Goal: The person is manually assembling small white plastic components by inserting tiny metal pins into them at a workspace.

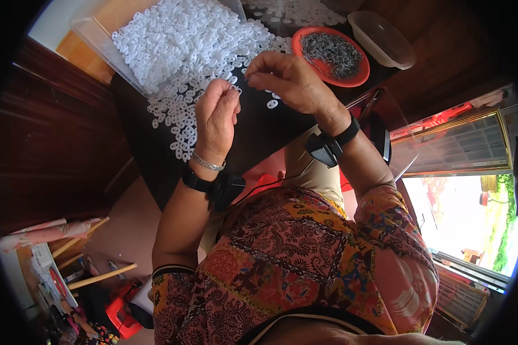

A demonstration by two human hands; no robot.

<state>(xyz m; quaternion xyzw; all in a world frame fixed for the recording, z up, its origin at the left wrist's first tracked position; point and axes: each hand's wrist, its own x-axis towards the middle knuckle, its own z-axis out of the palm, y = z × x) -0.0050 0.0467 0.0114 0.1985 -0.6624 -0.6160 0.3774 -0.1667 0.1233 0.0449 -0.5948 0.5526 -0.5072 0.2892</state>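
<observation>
My left hand (217, 118) is closed in a pinch over the black table. Between its thumb and fingertips shows the edge of a small white oval plastic piece (236, 89). Just to the right, my right hand (290, 81) has its thumb and fingers pressed together; anything held there is too small to make out. The two hands are close but apart. A large heap of white oval pieces with holes (184, 43) fills a clear tub (93, 40) and spills onto the table beside my left hand. Beyond my right hand, small grey metal parts (334, 54) lie in a red plate (360, 76).
An oval clear plastic container (380, 40) stands right of the red plate. One loose white piece (272, 104) lies below my right hand. At lower left are a red stool (121, 316) and wooden sticks (103, 276) on the floor. A bright doorway (466, 218) opens at right.
</observation>
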